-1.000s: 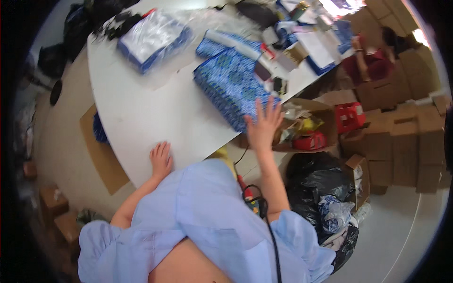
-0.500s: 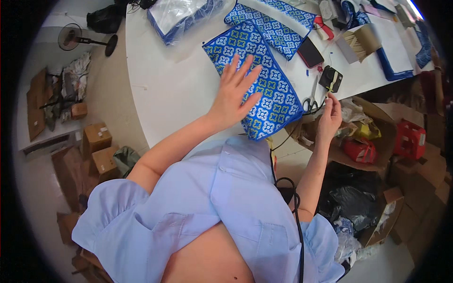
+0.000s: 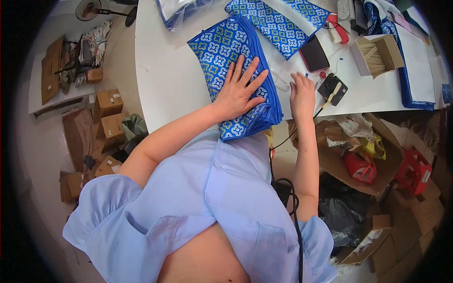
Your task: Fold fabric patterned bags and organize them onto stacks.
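My left hand [image 3: 239, 92] lies flat with spread fingers on a stack of blue patterned cloth pieces [image 3: 218, 45]. The stack has blue bound edges, and many layers show along its right side. Close to that side is my right hand [image 3: 302, 94], its fingers curled over the white table. Whatever those fingers hold, if anything, is hidden; a faint pale shape lies just left of them. Right of this hand sits a small black device [image 3: 332, 89] with a yellowish tie and a cable. A dark phone [image 3: 314, 55] in a red case rests farther back.
More patterned cloth [image 3: 269, 26] lies behind the stack. An open box of thin sticks [image 3: 377, 55], a red-and-white tool [image 3: 338, 30] and a white, blue-edged stack [image 3: 417, 68] are at the right. Below the table edge stands a cardboard box of scraps [image 3: 368, 141]. A black cable hangs before me.
My right hand has moved left from the black device to beside the stack. The stack's layered right edges now show. The scissors seen earlier near the device are no longer visible there.
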Motion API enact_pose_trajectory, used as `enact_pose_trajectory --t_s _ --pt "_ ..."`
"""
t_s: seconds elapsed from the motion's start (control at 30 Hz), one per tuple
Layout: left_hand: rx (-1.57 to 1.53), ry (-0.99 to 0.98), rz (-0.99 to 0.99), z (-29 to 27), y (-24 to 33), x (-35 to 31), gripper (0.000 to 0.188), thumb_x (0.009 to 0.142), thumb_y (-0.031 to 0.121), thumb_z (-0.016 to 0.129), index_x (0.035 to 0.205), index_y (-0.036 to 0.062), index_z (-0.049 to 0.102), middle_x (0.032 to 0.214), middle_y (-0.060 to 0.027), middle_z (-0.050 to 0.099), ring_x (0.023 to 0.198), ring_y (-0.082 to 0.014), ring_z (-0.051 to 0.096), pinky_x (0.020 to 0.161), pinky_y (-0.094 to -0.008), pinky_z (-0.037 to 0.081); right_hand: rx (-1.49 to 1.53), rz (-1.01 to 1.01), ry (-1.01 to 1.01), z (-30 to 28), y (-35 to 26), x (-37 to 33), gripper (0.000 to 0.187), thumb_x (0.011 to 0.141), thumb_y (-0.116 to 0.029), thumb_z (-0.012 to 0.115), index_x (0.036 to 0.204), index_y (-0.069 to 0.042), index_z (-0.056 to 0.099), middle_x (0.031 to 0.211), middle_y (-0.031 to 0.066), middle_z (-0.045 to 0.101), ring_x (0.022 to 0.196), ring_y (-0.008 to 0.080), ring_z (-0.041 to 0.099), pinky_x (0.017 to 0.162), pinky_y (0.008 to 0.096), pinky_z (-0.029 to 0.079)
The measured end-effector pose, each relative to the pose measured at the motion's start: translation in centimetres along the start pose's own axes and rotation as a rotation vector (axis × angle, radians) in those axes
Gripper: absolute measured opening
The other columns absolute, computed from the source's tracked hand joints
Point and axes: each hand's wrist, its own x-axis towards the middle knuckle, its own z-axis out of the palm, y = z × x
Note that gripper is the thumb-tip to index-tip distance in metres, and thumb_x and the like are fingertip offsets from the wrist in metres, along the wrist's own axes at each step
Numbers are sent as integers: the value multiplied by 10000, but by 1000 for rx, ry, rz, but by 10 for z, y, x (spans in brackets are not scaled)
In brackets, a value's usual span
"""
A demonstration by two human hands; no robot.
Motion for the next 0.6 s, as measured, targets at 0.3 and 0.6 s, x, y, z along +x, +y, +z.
enact_pose_trajectory --t_s 0.3,0.6 --pt "-12 31 -27 0 1 -2 595 742 370 536 1255 178 305 1353 -109 143 1216 -403 124 963 -517 143 -602 -4 86 20 36 97 527 758 -220 510 1221 -47 325 1221 212 343 1062 387 380 892 410 321" --pt "-16 65 -56 1 0 -6 579 758 391 497 1260 182 301 1353 -108 149 1223 -387 120 973 -498 139 -541 313 -104 3 -3 109 952 529 -387 728 1263 -78 206 1025 169 443 938 296 453 756 398 398"
